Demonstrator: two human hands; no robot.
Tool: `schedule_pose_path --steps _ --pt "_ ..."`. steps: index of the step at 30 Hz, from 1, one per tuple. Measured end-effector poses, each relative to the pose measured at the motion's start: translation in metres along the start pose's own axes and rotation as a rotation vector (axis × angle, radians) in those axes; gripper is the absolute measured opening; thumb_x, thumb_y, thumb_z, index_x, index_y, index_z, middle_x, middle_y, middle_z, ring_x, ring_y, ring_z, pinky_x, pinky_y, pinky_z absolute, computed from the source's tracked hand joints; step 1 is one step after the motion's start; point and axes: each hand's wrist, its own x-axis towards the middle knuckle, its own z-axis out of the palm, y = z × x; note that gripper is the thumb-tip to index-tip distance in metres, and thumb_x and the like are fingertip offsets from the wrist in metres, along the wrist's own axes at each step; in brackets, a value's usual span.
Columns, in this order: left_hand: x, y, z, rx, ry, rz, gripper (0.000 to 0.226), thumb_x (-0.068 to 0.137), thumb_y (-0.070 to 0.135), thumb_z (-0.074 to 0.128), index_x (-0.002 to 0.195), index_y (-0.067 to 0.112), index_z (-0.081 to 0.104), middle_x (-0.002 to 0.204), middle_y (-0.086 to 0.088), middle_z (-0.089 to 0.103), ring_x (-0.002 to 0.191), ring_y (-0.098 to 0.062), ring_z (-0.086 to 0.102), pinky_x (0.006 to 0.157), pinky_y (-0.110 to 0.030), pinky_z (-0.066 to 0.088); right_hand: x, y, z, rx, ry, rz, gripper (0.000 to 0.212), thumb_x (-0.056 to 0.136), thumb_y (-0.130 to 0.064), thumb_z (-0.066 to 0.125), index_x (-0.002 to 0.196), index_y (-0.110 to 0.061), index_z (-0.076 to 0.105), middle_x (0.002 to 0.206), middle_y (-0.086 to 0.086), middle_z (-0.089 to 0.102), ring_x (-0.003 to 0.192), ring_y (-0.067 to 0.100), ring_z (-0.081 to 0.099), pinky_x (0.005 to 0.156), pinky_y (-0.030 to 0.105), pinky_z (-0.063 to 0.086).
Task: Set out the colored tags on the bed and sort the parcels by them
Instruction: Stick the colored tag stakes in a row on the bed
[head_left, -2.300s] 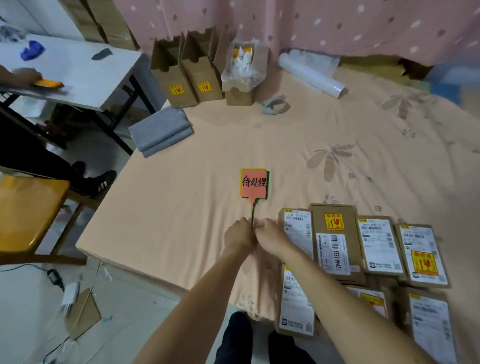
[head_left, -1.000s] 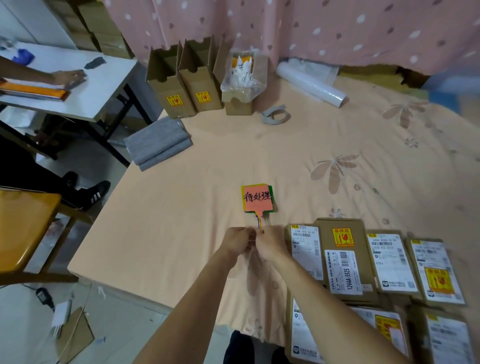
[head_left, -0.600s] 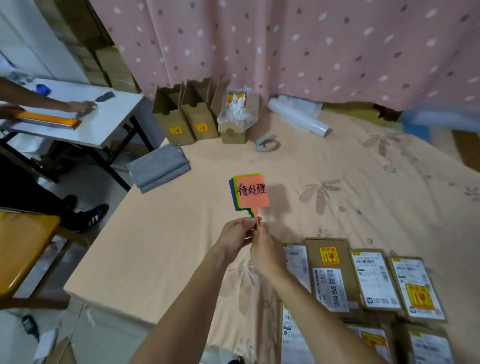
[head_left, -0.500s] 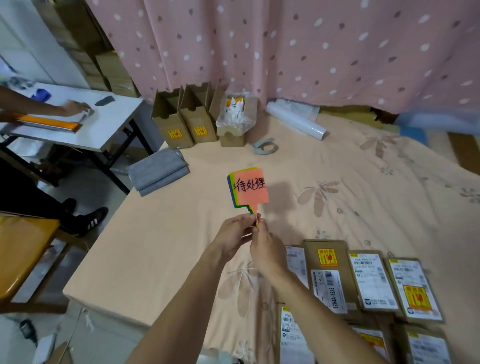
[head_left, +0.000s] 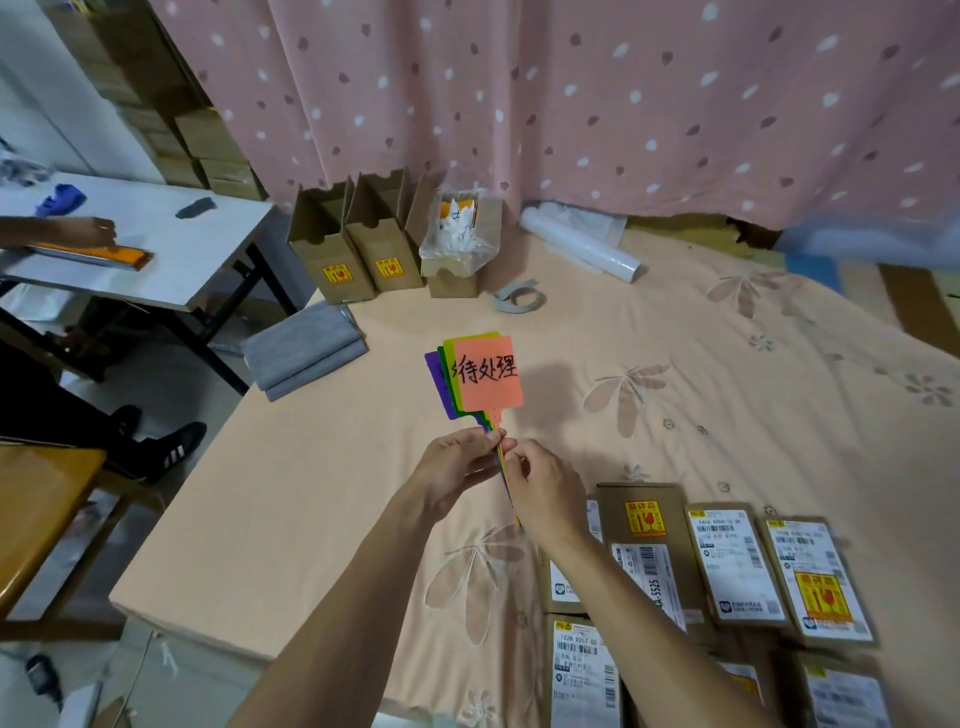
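A fanned stack of colored tags (head_left: 485, 376) stands upright above the peach bed (head_left: 322, 488): an orange one with black handwriting in front, yellow, green and purple edges behind. My left hand (head_left: 457, 465) and my right hand (head_left: 543, 488) both pinch the thin stems just below the tags. Several brown parcels (head_left: 644, 551) with white shipping labels lie flat at the bed's near right corner, partly hidden by my right forearm.
Three open cardboard boxes (head_left: 358, 244) stand at the bed's far edge, one holding a plastic bag. A tape roll (head_left: 519, 299), a clear film roll (head_left: 582, 249) and folded grey cloth (head_left: 304, 351) lie nearby. Another person works at a white table (head_left: 156, 244) on the left.
The tags have been lifted off the bed and held upright. They have fanned apart, showing purple, green and yellow edges. My view has tilted up toward the curtain.
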Motion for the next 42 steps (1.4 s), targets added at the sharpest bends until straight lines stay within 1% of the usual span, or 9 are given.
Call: schedule_pose_path --steps 8,13,21,24,26,31,35,39,42 --pt "0.006 0.0 -0.004 0.019 0.005 -0.029 0.011 0.092 0.021 0.074 0.094 0.015 0.084 0.097 -0.006 0.079 0.085 -0.015 0.074 0.078 -0.027 0.06 0.015 0.002 0.003 0.173 -0.085 0.102 0.018 0.098 -0.025 0.057 0.094 -0.016 0.073 0.093 -0.001 0.074 0.089 0.022 0.066 0.077 0.036 0.051" --pt "0.013 0.0 -0.019 -0.006 0.107 -0.021 0.01 0.092 0.021 0.074 0.091 0.015 0.082 0.092 -0.008 0.077 0.081 -0.018 0.072 0.074 -0.027 0.061 0.029 0.0 0.009 0.236 -0.094 0.178 0.017 0.096 -0.028 0.057 0.088 -0.02 0.07 0.08 -0.008 0.068 0.083 0.023 0.064 0.069 0.035 0.045" --pt "0.017 0.007 -0.061 -0.011 0.25 -0.029 0.014 0.092 0.022 0.074 0.101 0.011 0.075 0.089 -0.005 0.075 0.084 -0.019 0.072 0.079 -0.028 0.062 0.097 0.008 0.023 0.335 -0.063 0.384 0.019 0.092 -0.02 0.055 0.088 -0.019 0.073 0.077 0.0 0.078 0.079 0.029 0.073 0.079 0.037 0.056" --pt "0.017 0.009 -0.073 0.0 0.254 -0.016 0.012 0.092 0.021 0.075 0.097 0.011 0.076 0.087 -0.004 0.075 0.08 -0.018 0.073 0.078 -0.027 0.061 0.125 0.012 0.036 0.327 -0.077 0.464 0.023 0.094 -0.017 0.053 0.097 -0.011 0.075 0.086 0.008 0.08 0.084 0.033 0.074 0.082 0.042 0.059" --pt "0.017 0.01 -0.08 0.007 0.254 -0.01 0.012 0.092 0.02 0.074 0.096 0.009 0.077 0.086 -0.005 0.075 0.078 -0.018 0.073 0.077 -0.026 0.062 0.138 0.015 0.044 0.279 -0.103 0.496 0.029 0.096 -0.017 0.049 0.106 -0.008 0.075 0.098 0.013 0.079 0.096 0.036 0.073 0.089 0.044 0.058" --pt "0.016 0.014 -0.093 0.034 0.228 -0.006 0.015 0.093 0.019 0.072 0.101 0.007 0.077 0.085 -0.007 0.074 0.078 -0.019 0.072 0.071 -0.023 0.061 0.155 0.022 0.054 0.166 -0.123 0.544 0.036 0.101 -0.019 0.043 0.117 -0.004 0.072 0.117 0.019 0.074 0.112 0.036 0.069 0.096 0.041 0.056" --pt "0.014 0.015 -0.097 0.048 0.203 -0.008 0.015 0.093 0.021 0.072 0.1 0.009 0.078 0.087 -0.006 0.074 0.079 -0.018 0.071 0.076 -0.024 0.061 0.159 0.024 0.056 0.125 -0.116 0.567 0.036 0.101 -0.016 0.044 0.123 0.0 0.069 0.126 0.022 0.069 0.119 0.039 0.065 0.095 0.037 0.052" --pt "0.016 0.026 -0.094 0.039 0.179 -0.006 0.013 0.092 0.021 0.073 0.098 0.011 0.079 0.089 -0.007 0.074 0.08 -0.019 0.071 0.072 -0.024 0.06 0.151 0.022 0.048 0.062 -0.119 0.557 0.036 0.096 -0.015 0.046 0.12 -0.003 0.07 0.124 0.021 0.069 0.116 0.039 0.066 0.092 0.037 0.052" --pt "0.02 0.039 -0.085 0.033 0.137 0.012 0.017 0.086 0.025 0.078 0.096 0.012 0.081 0.092 -0.008 0.076 0.081 -0.019 0.074 0.07 -0.023 0.06 0.141 0.013 0.035 -0.005 -0.142 0.481 0.033 0.09 -0.014 0.046 0.106 -0.005 0.073 0.111 0.021 0.067 0.103 0.04 0.066 0.083 0.036 0.051"
